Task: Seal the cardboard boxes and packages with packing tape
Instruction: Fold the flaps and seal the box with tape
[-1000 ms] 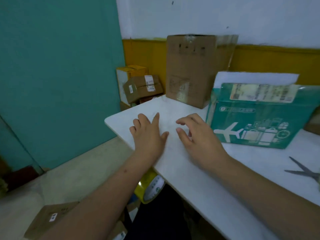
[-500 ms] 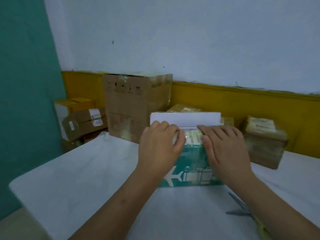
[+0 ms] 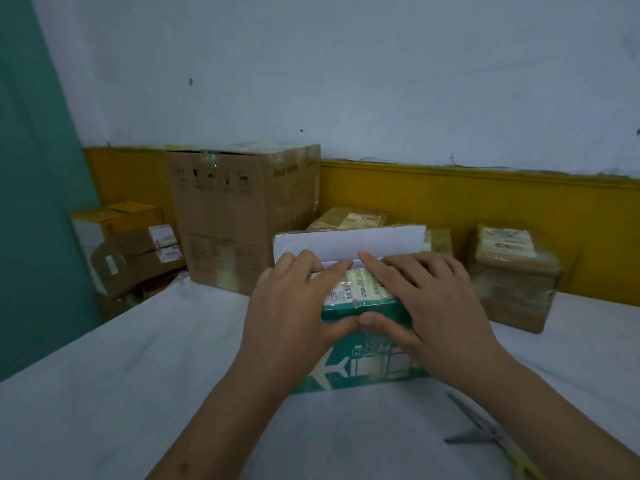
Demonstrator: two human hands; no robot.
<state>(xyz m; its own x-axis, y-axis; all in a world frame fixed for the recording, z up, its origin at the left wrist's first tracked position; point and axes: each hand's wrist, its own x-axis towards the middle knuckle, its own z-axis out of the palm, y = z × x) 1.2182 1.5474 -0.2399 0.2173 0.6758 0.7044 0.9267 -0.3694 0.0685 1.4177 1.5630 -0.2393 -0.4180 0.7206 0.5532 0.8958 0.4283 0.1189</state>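
Though half covered by both hands, plainly at the middle of the white surface (image 3: pixel 121 375): a green box (image 3: pixel 363 370) with a white aeroplane print on its front. On its top, side by side, the left hand (image 3: pixel 294 306) and right hand (image 3: pixel 433 306), pressing rather than gripping: fingers (image 3: pixel 388 268) nearly straight and laid flat over the taped shipping label (image 3: pixel 356 291), thumbs against the front face, tips touching. Just behind the fingertips, a white flap (image 3: pixel 349 245) standing upright. Beyond at left, a tall cardboard box (image 3: pixel 235 220) with handling symbols; at right, a tape-wrapped brown parcel (image 3: pixel 512 278). Beside the right forearm, scissors (image 3: pixel 485 434). Label print too blurred to read.
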